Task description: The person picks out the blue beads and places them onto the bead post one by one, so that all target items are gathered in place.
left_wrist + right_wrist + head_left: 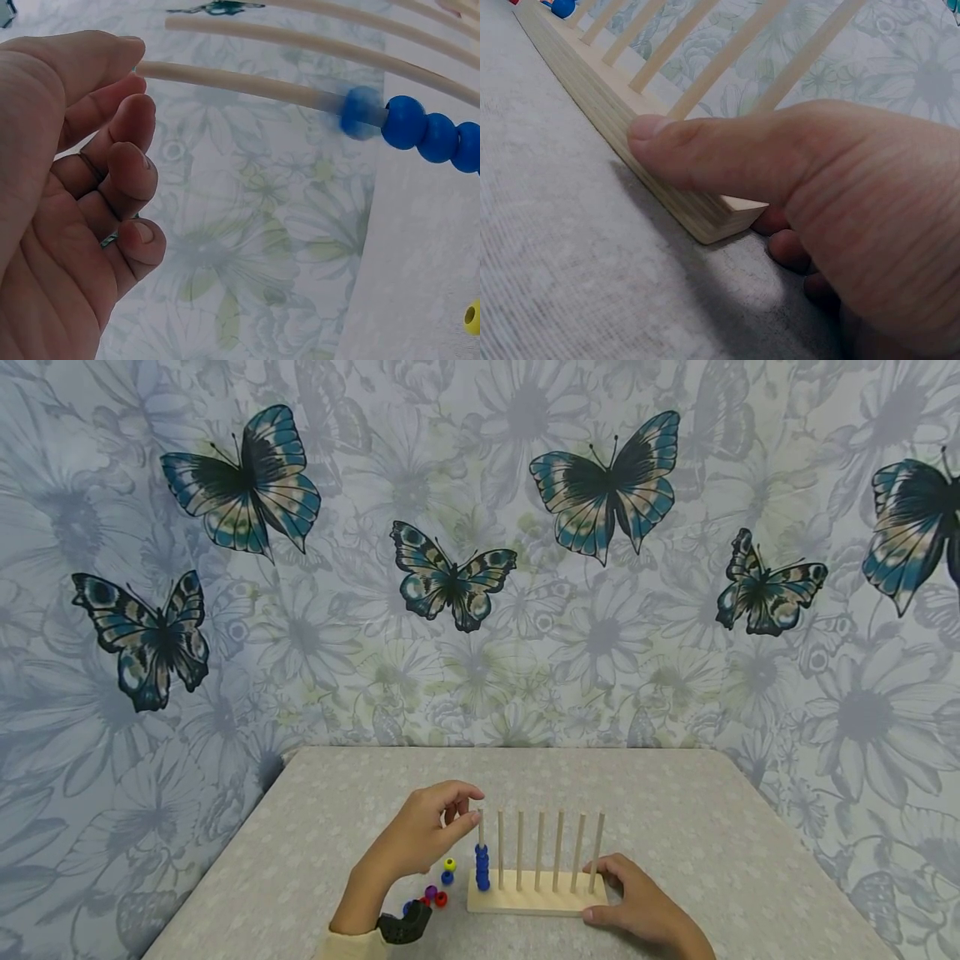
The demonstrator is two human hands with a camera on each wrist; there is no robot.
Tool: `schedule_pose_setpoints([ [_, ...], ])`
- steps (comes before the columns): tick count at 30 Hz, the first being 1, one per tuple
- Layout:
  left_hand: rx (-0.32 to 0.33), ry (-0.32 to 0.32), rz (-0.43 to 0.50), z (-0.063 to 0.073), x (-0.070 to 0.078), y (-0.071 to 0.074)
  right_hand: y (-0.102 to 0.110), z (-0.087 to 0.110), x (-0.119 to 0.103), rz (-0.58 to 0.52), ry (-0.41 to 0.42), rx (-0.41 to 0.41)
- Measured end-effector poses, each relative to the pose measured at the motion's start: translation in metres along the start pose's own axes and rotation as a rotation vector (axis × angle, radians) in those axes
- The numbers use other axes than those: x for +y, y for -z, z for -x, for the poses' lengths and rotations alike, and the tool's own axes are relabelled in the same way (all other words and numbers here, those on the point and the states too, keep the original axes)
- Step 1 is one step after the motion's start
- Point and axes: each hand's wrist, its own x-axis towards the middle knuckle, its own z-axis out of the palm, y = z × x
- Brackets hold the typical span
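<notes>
A wooden peg stand (536, 903) with several upright pegs rests on the table. Blue beads (482, 868) are stacked on its leftmost peg. My left hand (423, 831) is at the top of that peg, its thumb and fingertips right by the peg's tip and no bead between them. In the left wrist view a blurred blue bead (361, 114) is on the peg just above the stacked ones. My right hand (645, 902) grips the right end of the stand, thumb on the front edge (652, 150) and the other fingers behind, partly hidden.
Loose beads lie left of the stand: a yellow bead (450, 864), a blue bead (447, 877), a purple bead (431, 891) and a red bead (441, 899). Others are partly hidden by the black wrist device (405, 923). A patterned cloth covers the table (360, 772); a butterfly-print wall (480, 677) stands behind.
</notes>
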Motion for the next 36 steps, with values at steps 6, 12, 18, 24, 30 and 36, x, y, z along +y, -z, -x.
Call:
schedule_pose_setpoints([
  [6, 0.032, -0.027, 0.016, 0.001, 0.000, 0.003, 0.001, 0.001, 0.000, -0.007, 0.005, 0.000],
  [12, 0.081, -0.062, 0.012, 0.005, -0.003, 0.005, 0.000, 0.001, 0.001, -0.013, 0.006, -0.006],
  [18, 0.114, -0.066, 0.004, 0.013, -0.006, 0.007, -0.003, 0.003, 0.004, -0.046, -0.002, -0.040],
  [24, 0.139, -0.066, -0.002, 0.018, -0.008, 0.009, -0.002, 0.005, 0.002, -0.020, 0.010, -0.021],
  [30, 0.209, -0.082, 0.030, 0.026, -0.009, 0.011, 0.001, 0.005, 0.000, -0.051, 0.018, -0.028],
  [36, 0.220, -0.046, 0.048, 0.035, -0.012, 0.008, 0.001, 0.002, -0.002, -0.040, 0.011, -0.021],
])
